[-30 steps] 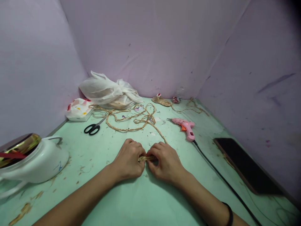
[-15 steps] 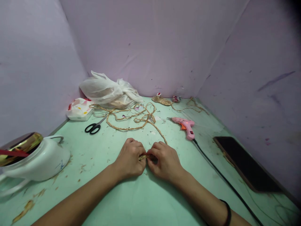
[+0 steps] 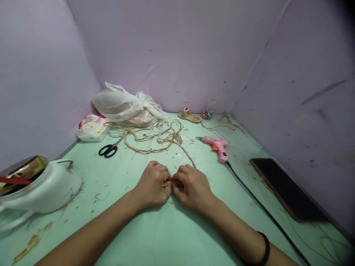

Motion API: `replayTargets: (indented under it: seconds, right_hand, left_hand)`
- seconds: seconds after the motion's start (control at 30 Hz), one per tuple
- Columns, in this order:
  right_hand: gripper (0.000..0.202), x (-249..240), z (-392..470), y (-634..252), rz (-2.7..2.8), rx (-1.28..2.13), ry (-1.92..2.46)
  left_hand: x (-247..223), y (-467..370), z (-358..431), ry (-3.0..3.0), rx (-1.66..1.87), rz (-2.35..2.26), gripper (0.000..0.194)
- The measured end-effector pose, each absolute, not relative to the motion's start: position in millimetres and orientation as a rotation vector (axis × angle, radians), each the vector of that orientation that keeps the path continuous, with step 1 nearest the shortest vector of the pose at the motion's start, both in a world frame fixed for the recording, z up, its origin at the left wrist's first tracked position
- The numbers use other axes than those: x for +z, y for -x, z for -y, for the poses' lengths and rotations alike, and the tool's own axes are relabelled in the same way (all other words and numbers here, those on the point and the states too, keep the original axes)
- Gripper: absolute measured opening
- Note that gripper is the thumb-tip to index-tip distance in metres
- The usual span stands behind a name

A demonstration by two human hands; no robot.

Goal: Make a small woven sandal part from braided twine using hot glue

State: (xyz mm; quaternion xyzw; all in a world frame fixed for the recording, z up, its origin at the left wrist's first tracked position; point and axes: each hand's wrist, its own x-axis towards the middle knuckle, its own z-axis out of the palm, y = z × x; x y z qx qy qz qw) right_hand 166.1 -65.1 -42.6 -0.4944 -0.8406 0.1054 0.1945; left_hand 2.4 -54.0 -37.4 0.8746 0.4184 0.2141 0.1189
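My left hand (image 3: 154,183) and my right hand (image 3: 192,186) meet knuckle to knuckle low over the middle of the table. Both are closed on a braided straw rope (image 3: 167,183), of which a short bit shows between the fingers; the rest of that part is hidden in the hands. From behind my right hand the rope runs away up the table and spreads into loose loops. A pink hot glue gun (image 3: 216,144) lies to the right on its side, with an orange trigger. Black-handled scissors (image 3: 108,149) rest to the left of the loops.
At the back are a knotted white plastic bag (image 3: 130,105), a white packet (image 3: 92,128) and a small sole-shaped straw piece (image 3: 189,116). A white pot (image 3: 59,186) stands at left. On the right lie a dark phone (image 3: 288,188) and the glue gun's black cord (image 3: 257,205).
The whole view has shifted very slightly. Both hands keep the same grip on the straw rope, and nothing on the table has visibly moved.
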Motion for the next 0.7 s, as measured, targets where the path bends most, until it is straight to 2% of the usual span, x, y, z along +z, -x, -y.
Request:
replayTargets:
  seconds: [0.37,0.5,0.7]
  right_hand:
    - [0.014,-34,65,-170,2.41,0.328,1.271]
    - [0.012,-39,63,-167,2.347,0.361,1.243]
    - [0.013,-46,58,-166,2.26,0.584,1.116]
  left_hand:
    - [-24,22,53,-2.459,0.369,-1.243,0.013]
    - [-21,24,51,-2.512,0.245,-1.215,0.008]
    - [-21,23,45,-2.494,0.341,-1.122,0.009]
